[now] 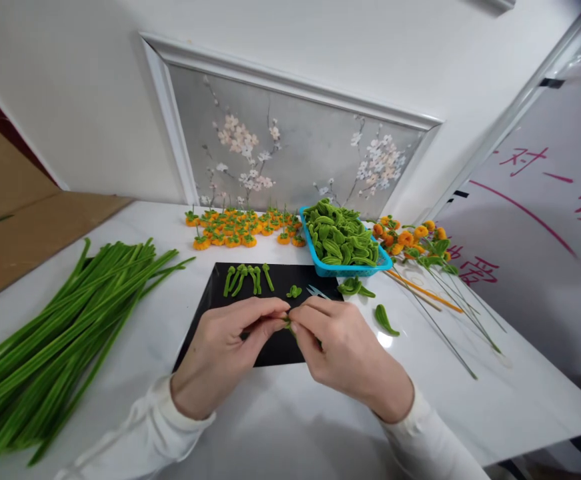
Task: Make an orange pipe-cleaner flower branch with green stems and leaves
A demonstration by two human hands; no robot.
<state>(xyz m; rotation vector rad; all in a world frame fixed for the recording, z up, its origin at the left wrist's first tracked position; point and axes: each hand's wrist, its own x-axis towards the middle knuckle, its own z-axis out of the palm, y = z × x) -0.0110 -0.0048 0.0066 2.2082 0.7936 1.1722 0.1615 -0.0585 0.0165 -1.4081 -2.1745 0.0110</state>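
My left hand and my right hand meet over a black mat, fingertips pinched together on a small green pipe-cleaner piece. Most of that piece is hidden by my fingers. Several bent green pipe-cleaner pieces lie in a row at the mat's far edge, with a small green curl beside them. Small scissors rest on the mat just beyond my right hand.
A big bundle of long green pipe cleaners lies at left. A blue basket holds green leaf shapes. Orange pipe-cleaner flowers stand at the back; stemmed orange flowers lie right. Loose green leaves sit nearby. The white table's edge runs at right.
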